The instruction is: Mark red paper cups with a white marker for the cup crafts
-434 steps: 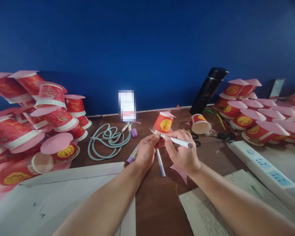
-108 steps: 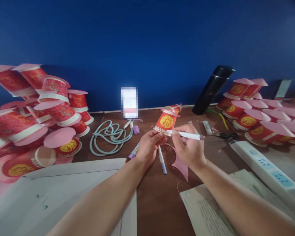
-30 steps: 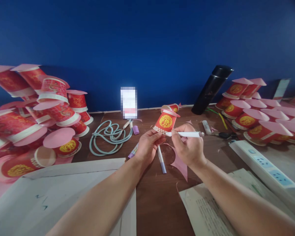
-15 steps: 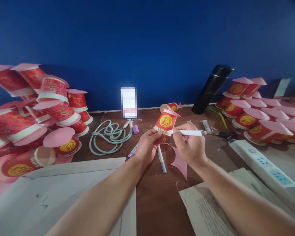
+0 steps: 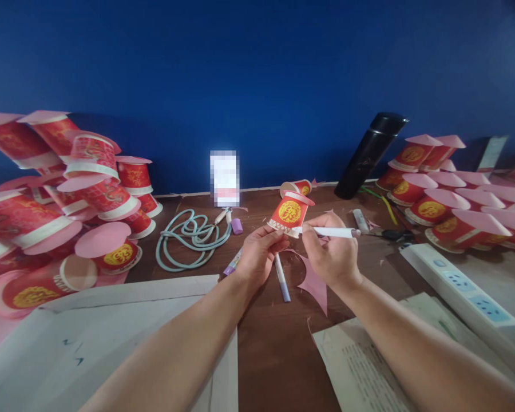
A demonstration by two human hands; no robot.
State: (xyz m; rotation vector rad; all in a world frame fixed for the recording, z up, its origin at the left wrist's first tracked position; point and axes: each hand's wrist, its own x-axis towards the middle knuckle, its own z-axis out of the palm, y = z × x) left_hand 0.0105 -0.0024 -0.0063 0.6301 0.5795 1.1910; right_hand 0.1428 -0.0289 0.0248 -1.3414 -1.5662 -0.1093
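Observation:
A red paper cup [image 5: 290,212] with a gold round emblem and a pink paper disc on its upper end is pinched by my left hand [image 5: 260,252] at the lower left. Along its white lower rim runs a drawn zigzag line. My right hand [image 5: 332,252] grips a white marker pen [image 5: 332,232], its tip at the cup's lower rim. Below the hands, another white pen [image 5: 282,278] lies on the brown table [image 5: 274,366]. A pink paper scrap [image 5: 314,286] rests beside it, under the right hand.
Piles of red cups with pink discs stand at the left [image 5: 92,154] and right [image 5: 431,209]. A black flask [image 5: 369,157] leans against the blue wall. Around lie a coiled cable [image 5: 167,260], a power strip [image 5: 459,280], printed papers [image 5: 360,366] and a white board [image 5: 111,337].
Almost nothing differs. Both hands keep their hold on the cup and the marker pen, with the tip still at the rim.

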